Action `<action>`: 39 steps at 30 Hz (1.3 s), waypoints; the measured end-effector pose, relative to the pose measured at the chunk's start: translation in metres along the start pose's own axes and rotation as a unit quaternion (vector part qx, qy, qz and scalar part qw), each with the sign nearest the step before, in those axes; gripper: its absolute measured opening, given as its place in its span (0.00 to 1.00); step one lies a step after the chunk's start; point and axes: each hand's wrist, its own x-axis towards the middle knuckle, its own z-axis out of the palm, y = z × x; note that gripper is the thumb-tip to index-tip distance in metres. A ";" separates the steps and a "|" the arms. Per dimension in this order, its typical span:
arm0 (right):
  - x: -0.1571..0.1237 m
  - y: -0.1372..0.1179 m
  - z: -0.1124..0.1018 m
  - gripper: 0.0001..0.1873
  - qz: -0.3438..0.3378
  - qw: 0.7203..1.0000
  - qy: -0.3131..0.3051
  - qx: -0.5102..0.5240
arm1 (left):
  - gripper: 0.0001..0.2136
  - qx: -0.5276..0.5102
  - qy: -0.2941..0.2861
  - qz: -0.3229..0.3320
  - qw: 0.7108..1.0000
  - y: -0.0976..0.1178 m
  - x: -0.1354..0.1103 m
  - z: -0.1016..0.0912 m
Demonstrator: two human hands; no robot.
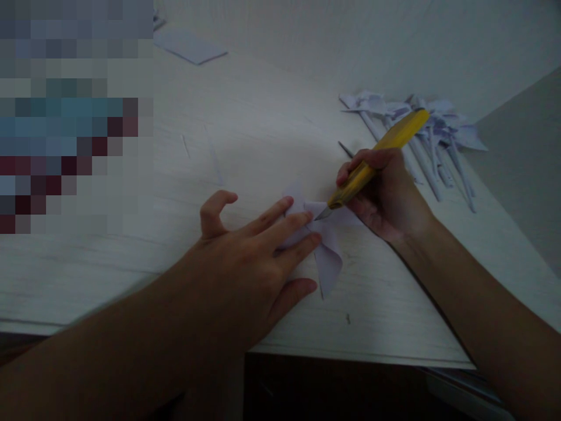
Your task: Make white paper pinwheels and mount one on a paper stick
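Note:
A folded white paper pinwheel (328,257) with pointed blades lies flat on the table. My left hand (258,251) rests on it from the left, fingers spread and pressing the paper down. Gripped like a pen in my right hand (381,193) is a yellow utility knife (359,181). Its bare blade tip meets the paper near the centre, close to my left fingertips. The fingers of my left hand cover part of the paper. A thin dark stick-like object (345,149) shows behind my right hand, partly hidden.
Several white paper pinwheels on rolled paper sticks (432,126) are piled at the back right by the wall (495,52). A flat paper sheet (190,47) lies at the back left. Thin paper scraps (186,146) dot the white table (131,275), whose front edge is near me. The upper left is pixelated.

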 end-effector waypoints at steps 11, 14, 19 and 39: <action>0.000 -0.001 0.005 0.11 0.022 1.000 -0.004 0.015 | 0.16 0.029 -0.007 0.053 0.998 -0.004 -0.005 0.004; 0.000 0.000 0.007 0.10 0.020 1.000 -0.001 0.020 | 0.16 0.014 -0.004 0.014 1.000 -0.002 -0.003 0.003; -0.001 -0.001 0.010 0.11 0.025 0.999 0.001 0.023 | 0.17 0.036 -0.005 0.043 0.998 -0.003 -0.003 0.002; -0.002 -0.004 0.009 0.14 0.030 0.999 -0.009 -0.027 | 0.17 0.015 -0.018 0.013 1.000 -0.001 -0.001 0.000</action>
